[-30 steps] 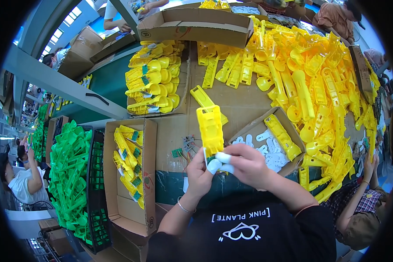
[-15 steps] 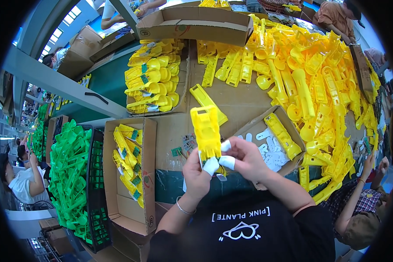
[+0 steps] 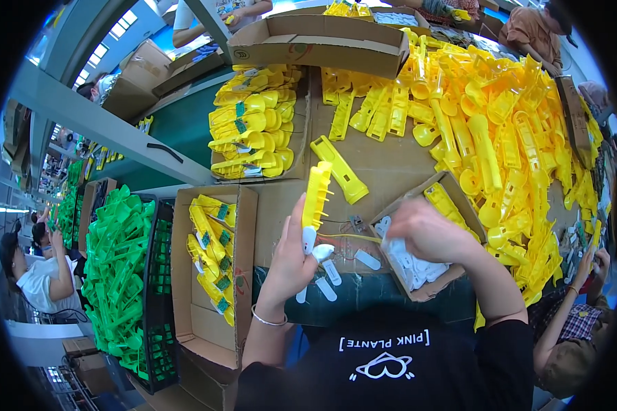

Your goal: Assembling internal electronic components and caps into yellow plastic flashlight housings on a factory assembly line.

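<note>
My left hand (image 3: pixel 289 266) is closed around a yellow plastic housing (image 3: pixel 317 194), held upright and edge-on with its small prongs pointing right. A white oval piece (image 3: pixel 309 238) shows at its lower end by my fingers, and a thin yellow wire (image 3: pixel 349 237) runs off to the right. My right hand (image 3: pixel 428 229), blurred by motion, is over a small cardboard box (image 3: pixel 448 285) of white plastic pieces (image 3: pixel 415 266); its fingers are too smeared to read. Another yellow part (image 3: pixel 452 208) lies in that box. Several loose white pieces (image 3: pixel 326 288) rest on the table below my left hand.
A large heap of yellow parts (image 3: pixel 500 137) covers the right. One yellow housing (image 3: pixel 339 170) lies ahead. Cardboard boxes with yellow parts and green boards (image 3: pixel 236 308) stand left, beside a black crate (image 3: pixel 159 329) of green parts (image 3: pixel 120 274). Other people work around the table.
My right hand has left the yellow housing and moved right to the box of white pieces. The left hand has turned the housing edge-on. Loose white pieces now show on the table.
</note>
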Tool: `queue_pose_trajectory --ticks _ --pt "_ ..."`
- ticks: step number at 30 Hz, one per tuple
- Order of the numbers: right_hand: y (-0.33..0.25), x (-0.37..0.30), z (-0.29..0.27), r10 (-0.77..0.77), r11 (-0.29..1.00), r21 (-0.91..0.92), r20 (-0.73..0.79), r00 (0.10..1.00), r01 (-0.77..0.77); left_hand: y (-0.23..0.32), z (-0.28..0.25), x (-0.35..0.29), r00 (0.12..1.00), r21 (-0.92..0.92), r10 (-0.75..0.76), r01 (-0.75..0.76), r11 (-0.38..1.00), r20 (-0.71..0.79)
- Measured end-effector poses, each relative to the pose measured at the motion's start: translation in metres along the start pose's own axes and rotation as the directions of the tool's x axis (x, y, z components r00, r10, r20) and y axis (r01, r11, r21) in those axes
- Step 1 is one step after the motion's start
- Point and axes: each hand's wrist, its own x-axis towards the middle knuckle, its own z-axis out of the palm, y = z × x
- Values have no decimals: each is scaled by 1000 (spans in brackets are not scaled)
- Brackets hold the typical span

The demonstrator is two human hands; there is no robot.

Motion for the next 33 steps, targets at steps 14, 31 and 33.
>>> queue_pose_trajectory --ticks 14,31,33 --pt "-50 41 72 -17 997 32 -792 610 70 25 43 -11 994 -810 -54 -48 585 -98" --pt "-43 34 35 -171 976 -219 -790 589 -10 -9 41 -10 977 -982 118 169 80 177" --pt "-40 33 33 -211 961 -275 -773 598 -15 -8 44 -11 973 -963 165 191 -190 160"
